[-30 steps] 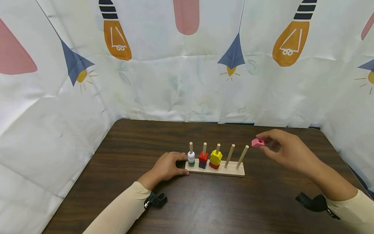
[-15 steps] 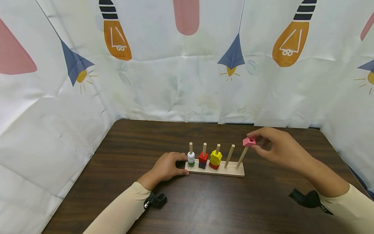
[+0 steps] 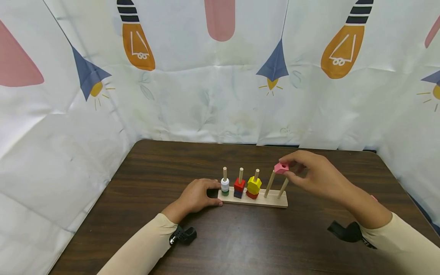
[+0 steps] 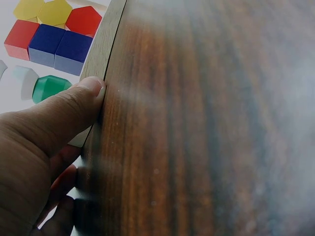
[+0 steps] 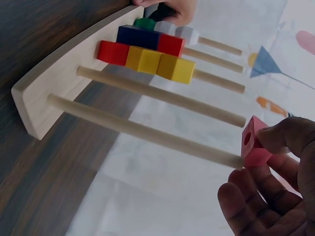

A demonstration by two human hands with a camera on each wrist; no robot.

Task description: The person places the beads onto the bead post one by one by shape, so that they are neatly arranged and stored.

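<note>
A wooden peg board (image 3: pixel 268 202) with upright pegs lies on the table. My left hand (image 3: pixel 195 196) grips its left end, the thumb (image 4: pixel 74 105) along the front edge. Between thumb and fingers my right hand (image 3: pixel 314 172) pinches a pink block (image 3: pixel 281 168) with a hole through it. In the right wrist view the pink block (image 5: pixel 253 142) is close to the tips of the two bare pegs (image 5: pixel 167 98). White beads (image 3: pixel 225 184) sit over green on the leftmost peg. Red over dark blue blocks (image 3: pixel 238 193) come beside them, then yellow pieces (image 3: pixel 254 185) over red.
The dark wood-grain table (image 3: pixel 240 236) runs back to a printed white curtain (image 3: pixel 213 95), which also rises along the left side. A small bit of something pink (image 3: pixel 374 198) shows behind the right forearm, mostly hidden.
My right hand has moved left with the pink block, past the rightmost peg's top to near the fourth peg's. My left hand and the peg board have stayed put.
</note>
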